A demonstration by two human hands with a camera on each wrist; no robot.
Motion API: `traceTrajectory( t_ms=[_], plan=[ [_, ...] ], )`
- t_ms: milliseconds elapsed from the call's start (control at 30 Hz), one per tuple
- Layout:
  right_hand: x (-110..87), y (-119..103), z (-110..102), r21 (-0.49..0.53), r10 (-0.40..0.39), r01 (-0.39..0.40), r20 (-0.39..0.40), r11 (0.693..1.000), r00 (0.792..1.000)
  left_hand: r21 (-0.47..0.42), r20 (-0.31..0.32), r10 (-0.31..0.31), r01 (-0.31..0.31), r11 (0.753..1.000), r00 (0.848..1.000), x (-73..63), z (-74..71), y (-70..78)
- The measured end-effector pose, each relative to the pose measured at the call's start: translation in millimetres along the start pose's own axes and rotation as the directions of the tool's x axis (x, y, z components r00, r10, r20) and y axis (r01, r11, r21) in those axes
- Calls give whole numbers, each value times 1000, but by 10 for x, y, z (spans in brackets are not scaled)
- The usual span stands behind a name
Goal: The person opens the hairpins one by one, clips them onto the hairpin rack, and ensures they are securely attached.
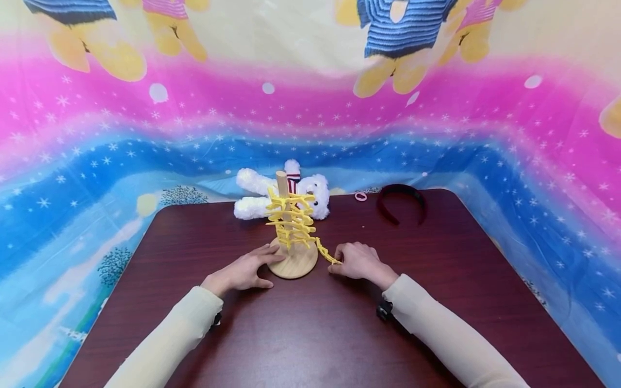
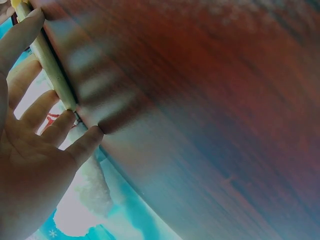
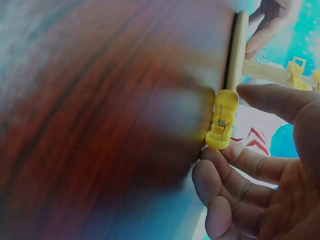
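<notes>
A wooden stand [image 1: 297,265] with a round base and upright post stands on the table, several yellow pieces [image 1: 291,221] stacked around its post. My left hand [image 1: 245,269] rests beside the base, fingers spread and touching its left edge; the left wrist view shows these fingers along the base rim [image 2: 52,70]. My right hand [image 1: 359,261] pinches one end of a long, curved, toothed yellow hair clip [image 1: 326,251], just right of the base. A small metal spring shows in the clip [image 3: 222,122] in the right wrist view, between thumb and fingers.
Behind the stand, a white plush toy [image 1: 252,207] with a striped garment lies on its side. A dark red headband [image 1: 388,210] and a small pink ring [image 1: 360,196] lie at the back right of the dark red table [image 1: 310,334]. Printed cloth [image 1: 271,116] surrounds the table.
</notes>
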State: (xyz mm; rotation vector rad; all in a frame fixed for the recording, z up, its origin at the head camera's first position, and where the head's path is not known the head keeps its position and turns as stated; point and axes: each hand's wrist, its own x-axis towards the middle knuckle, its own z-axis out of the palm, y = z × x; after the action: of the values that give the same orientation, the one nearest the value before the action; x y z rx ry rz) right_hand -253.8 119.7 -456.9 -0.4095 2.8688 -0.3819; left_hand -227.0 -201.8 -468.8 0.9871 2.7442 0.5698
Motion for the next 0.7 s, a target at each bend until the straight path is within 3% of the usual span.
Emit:
traceTrajectory(
  t_ms=[233,700],
  plan=[
    [21,1,15,-34,23,-24,-14,999,1000,2,1,2,-2,1000,1000,0,-21,17],
    [20,85,-75,-5,50,-50,-55,999,997,15,-4,3,-3,1000,1000,0,1,-9]
  ],
)
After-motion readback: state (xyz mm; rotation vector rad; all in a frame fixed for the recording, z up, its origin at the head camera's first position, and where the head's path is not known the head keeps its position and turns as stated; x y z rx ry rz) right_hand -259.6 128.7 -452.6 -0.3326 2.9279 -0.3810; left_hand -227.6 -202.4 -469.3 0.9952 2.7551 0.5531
